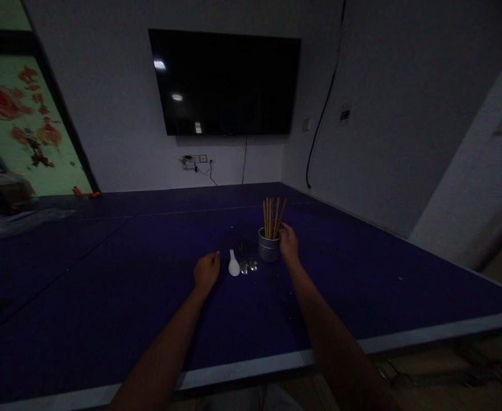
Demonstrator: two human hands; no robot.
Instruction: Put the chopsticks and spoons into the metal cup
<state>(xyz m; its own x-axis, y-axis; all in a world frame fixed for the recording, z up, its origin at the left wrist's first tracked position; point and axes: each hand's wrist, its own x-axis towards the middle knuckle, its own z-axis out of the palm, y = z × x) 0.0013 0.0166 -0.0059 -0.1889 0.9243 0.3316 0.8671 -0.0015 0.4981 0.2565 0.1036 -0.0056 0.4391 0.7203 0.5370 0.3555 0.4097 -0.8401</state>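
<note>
A grey metal utensil holder (268,249) stands upright on the purple table, with several wooden chopsticks (270,218) leaning in it. My right hand (289,242) is against the holder's right side, fingers curled at its rim; some fingertips are hidden behind it. Left of the holder lie two metal spoons (244,266), side by side, bowls towards me and dark handles pointing away. Beside them is a white soup spoon (234,266), also bowl towards me. Just left of this, my left hand (207,272) rests on the table with its fingers curled closed, nothing visible in it.
The purple tabletop (148,319) has a pale front edge (251,368). Clear plastic wrap (24,221) and a box (5,189) lie at the far left, near small orange objects (86,194). A television (229,85) hangs on the back wall above sockets (202,158). A black cable (322,114) runs down the right wall.
</note>
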